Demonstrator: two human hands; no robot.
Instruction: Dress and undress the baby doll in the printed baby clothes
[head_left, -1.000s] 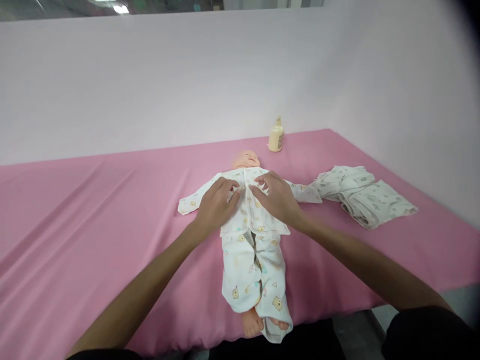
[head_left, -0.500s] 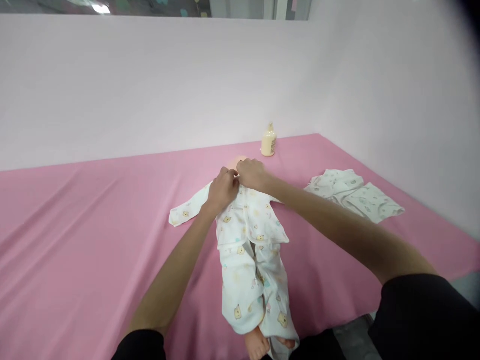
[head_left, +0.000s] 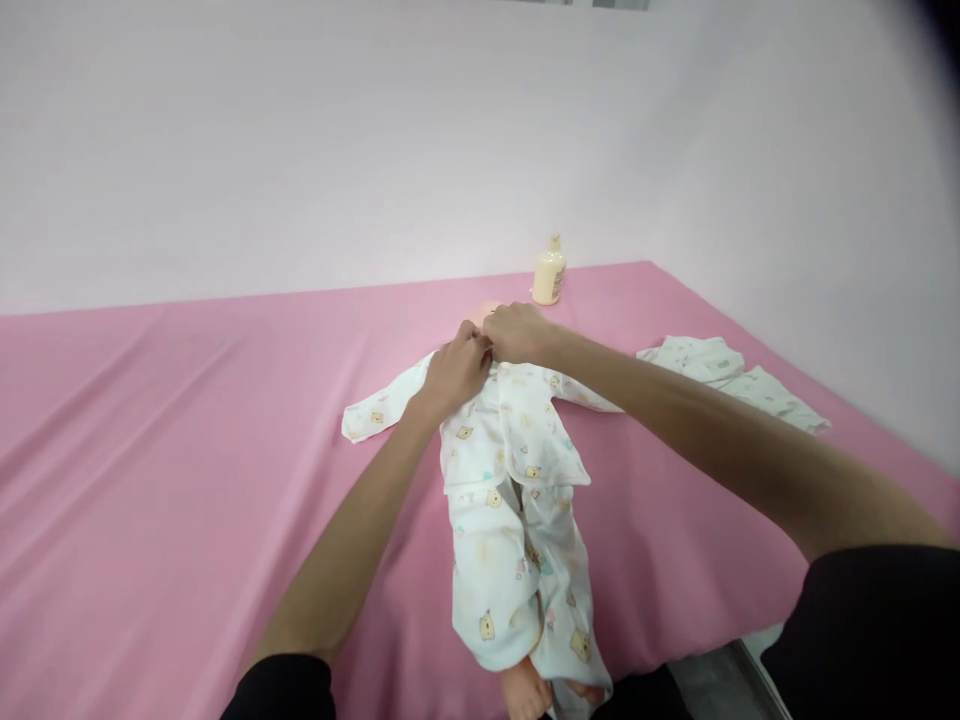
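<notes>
What looks like a baby doll lies on its back, feet toward me. It wears a white printed jacket and matching trousers. At the jacket's neck my left hand has its fingers closed on the collar edge. My right hand is pinched at the same place, its fingertips against those of the left. Both hands hide the collar and most of the doll's head. The sleeves stretch out to either side, the right one partly behind my forearm.
A pink sheet covers the table. Behind the doll's head stands a cream pump bottle. Folded white printed clothes lie to the right, partly behind my right forearm. Pale walls rise at the back and right.
The view has tilted down a little and shifted slightly left. Both hands stay together at the collar, and more of the right sleeve shows past my forearm.
</notes>
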